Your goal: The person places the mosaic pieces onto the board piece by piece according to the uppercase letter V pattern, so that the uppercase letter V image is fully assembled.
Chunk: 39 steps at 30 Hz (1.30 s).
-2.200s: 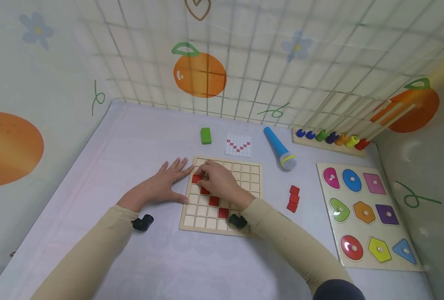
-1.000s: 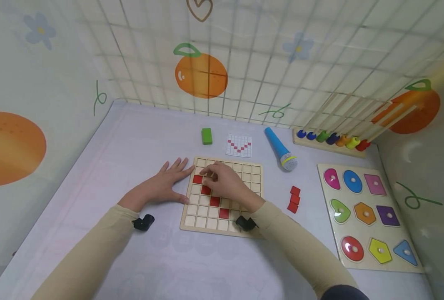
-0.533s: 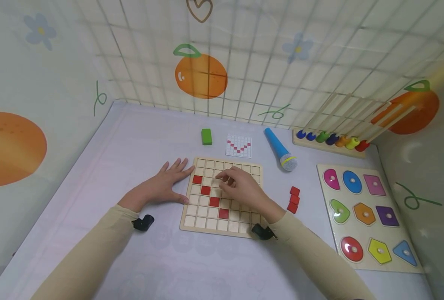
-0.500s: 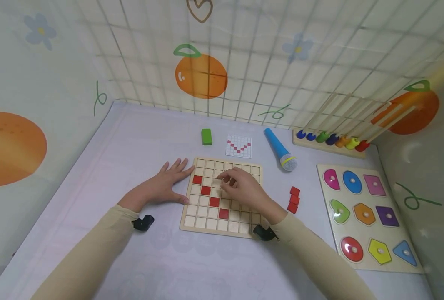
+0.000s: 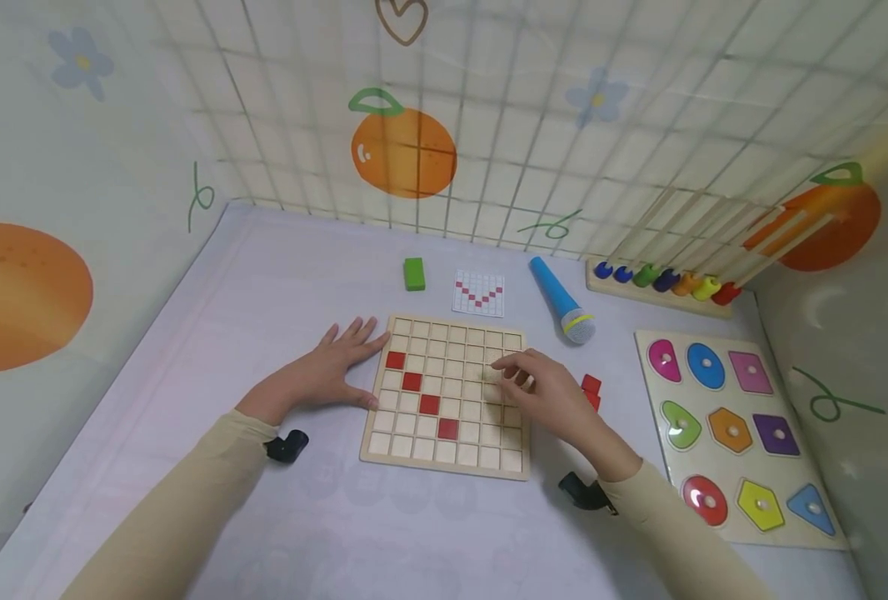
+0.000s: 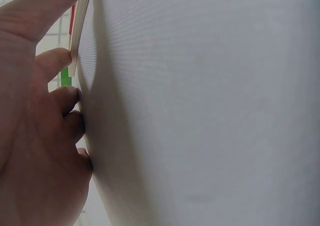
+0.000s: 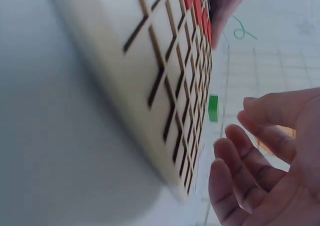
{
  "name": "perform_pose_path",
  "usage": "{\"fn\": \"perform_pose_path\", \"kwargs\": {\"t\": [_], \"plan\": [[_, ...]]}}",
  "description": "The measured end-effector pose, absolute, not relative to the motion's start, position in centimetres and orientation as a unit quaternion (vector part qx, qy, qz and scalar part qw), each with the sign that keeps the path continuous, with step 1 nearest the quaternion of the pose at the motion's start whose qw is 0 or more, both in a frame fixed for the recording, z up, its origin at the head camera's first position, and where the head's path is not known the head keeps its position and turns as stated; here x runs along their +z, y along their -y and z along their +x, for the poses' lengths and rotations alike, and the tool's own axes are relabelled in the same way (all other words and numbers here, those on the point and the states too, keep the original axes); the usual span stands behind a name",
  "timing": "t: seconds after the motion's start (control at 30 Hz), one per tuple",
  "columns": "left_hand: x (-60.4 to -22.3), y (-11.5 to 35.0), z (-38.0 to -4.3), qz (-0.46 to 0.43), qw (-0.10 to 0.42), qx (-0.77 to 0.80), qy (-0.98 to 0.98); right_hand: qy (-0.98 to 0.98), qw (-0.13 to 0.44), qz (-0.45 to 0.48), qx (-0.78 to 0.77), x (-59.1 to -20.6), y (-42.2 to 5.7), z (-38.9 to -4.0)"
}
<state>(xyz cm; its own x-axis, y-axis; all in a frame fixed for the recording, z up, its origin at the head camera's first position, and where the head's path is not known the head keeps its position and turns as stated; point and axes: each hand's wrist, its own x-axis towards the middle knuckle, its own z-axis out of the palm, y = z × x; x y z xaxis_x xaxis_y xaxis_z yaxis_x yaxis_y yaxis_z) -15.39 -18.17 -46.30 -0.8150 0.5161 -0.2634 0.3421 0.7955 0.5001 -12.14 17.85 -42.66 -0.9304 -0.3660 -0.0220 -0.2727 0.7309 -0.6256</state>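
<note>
Tabletop (image 5: 339,533), board (image 5: 451,388), left hand (image 5: 320,367) (spread) — touching board

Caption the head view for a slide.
Left hand touching the wooden grid board, right hand over its right edge, four red tiles set in a diagonal.

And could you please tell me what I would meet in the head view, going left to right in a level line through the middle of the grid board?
The person's left hand → the wooden grid board → the right hand → the loose red tiles → the shape puzzle board.
</note>
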Motion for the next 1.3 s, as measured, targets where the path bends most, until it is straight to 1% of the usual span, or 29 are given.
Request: {"fn": "perform_pose_path", "kwargs": {"t": [0.3, 0.6, 0.97, 1.3], "plan": [[-46.4, 18.1, -15.5, 0.230, 0.198, 0.214, -0.928, -0.938, 0.041, -0.156, -0.307, -42.7, -22.0, -10.7], [-46.3, 18.1, -15.3, 0.228, 0.200, 0.216, -0.928, -0.952, 0.034, -0.118, -0.281, -43.1, -24.6, -9.5], [-46.5, 18.1, -15.3, 0.229, 0.191, 0.217, -0.929, -0.960, 0.065, -0.051, -0.267, -43.6, -27.7, -8.2], [-46.4, 18.2, -15.3, 0.234, 0.191, 0.220, -0.928, -0.964, 0.085, -0.034, -0.250, -44.9, -28.5, -8.1]]}}
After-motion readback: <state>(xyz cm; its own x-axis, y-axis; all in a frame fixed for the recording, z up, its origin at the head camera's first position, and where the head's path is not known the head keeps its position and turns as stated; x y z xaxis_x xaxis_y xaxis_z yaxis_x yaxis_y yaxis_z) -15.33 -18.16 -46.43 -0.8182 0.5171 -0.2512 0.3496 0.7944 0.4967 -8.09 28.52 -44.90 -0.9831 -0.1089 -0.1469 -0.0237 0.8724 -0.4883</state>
